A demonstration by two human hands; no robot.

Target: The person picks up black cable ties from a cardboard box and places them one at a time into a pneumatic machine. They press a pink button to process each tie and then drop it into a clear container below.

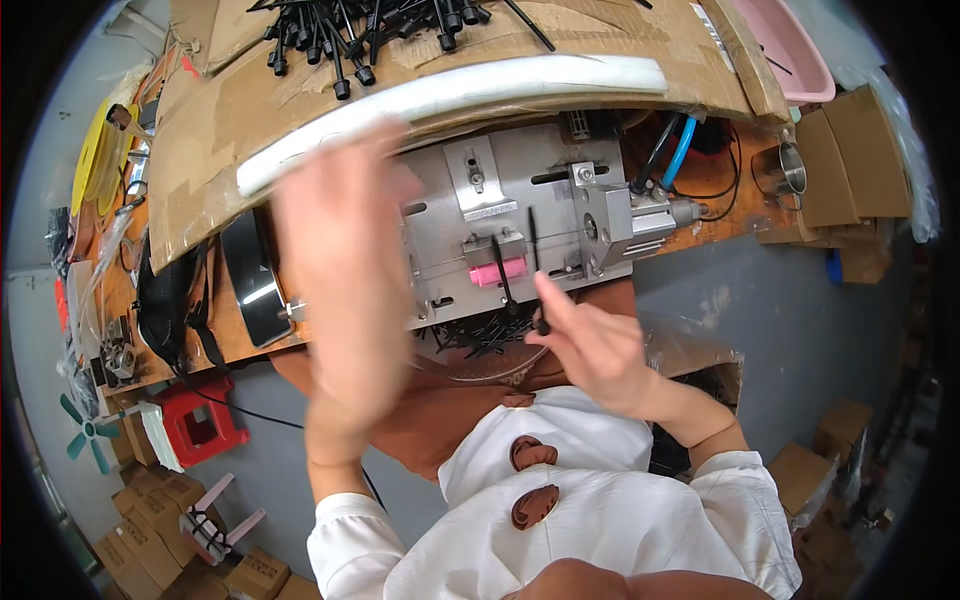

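My right hand (598, 352) pinches a thin black plastic rod (536, 270) by its lower end and holds it upright in front of a metal fixture (530, 215). A pink block (497, 271) sits in the fixture's slot, just left of the rod. My left hand (345, 275) is raised and blurred, fingers apart, holding nothing, in front of the fixture's left side. Below the fixture lies a heap of black rods (480, 335). More black rods (370, 35) are piled on a cardboard sheet (230, 110) at the top.
A white foam strip (480, 88) edges the cardboard. Blue and black hoses (678, 150) run to the fixture's right end. A pink tub (790, 50) stands at the top right, a red stool (200, 425) and cardboard boxes (160, 510) on the floor at left.
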